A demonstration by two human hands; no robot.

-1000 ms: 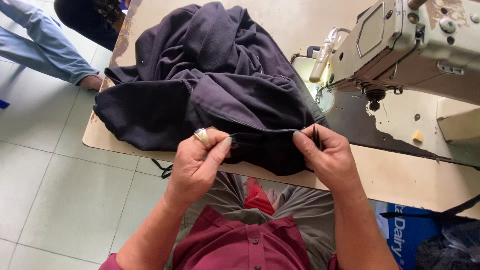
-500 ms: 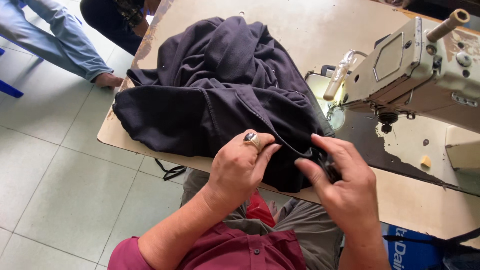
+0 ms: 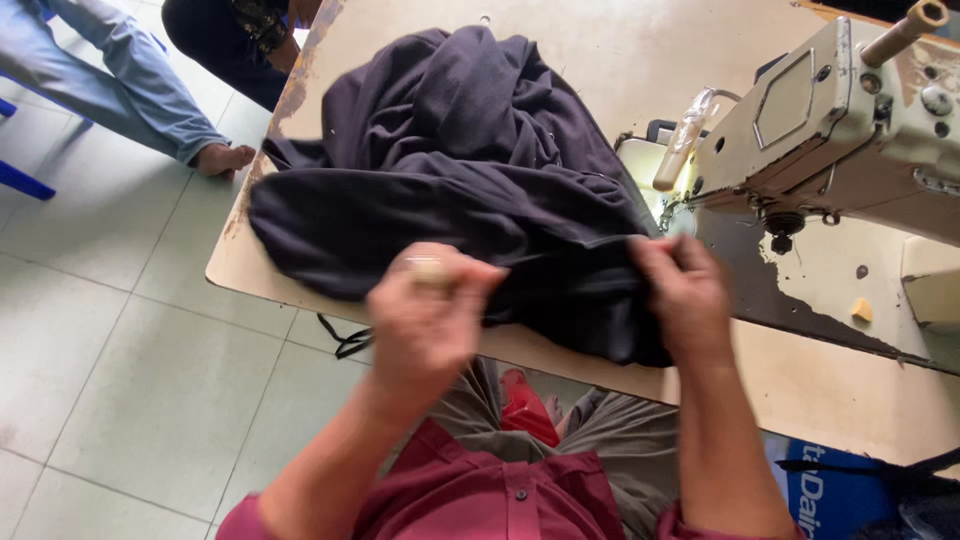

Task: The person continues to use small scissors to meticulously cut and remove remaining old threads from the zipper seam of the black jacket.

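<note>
A large dark navy garment (image 3: 450, 180) lies bunched on the worn sewing table (image 3: 620, 40). My left hand (image 3: 430, 320), a ring on one finger, is blurred and closed over the garment's near edge. My right hand (image 3: 680, 295) pinches the same edge further right, near the sewing machine (image 3: 840, 120). A fold of the dark cloth stretches between the two hands. The cloth's lower part hangs over the table's front edge towards my lap.
The cream sewing machine stands at the right with its needle area (image 3: 780, 235) just beyond my right hand. Another person's leg and bare foot (image 3: 225, 157) rest on the tiled floor at the upper left. A blue bag (image 3: 830, 490) sits at the lower right.
My hands have drawn apart along the garment's edge: the left moved left and nearer, the right stayed by the machine. The cloth between them is pulled longer.
</note>
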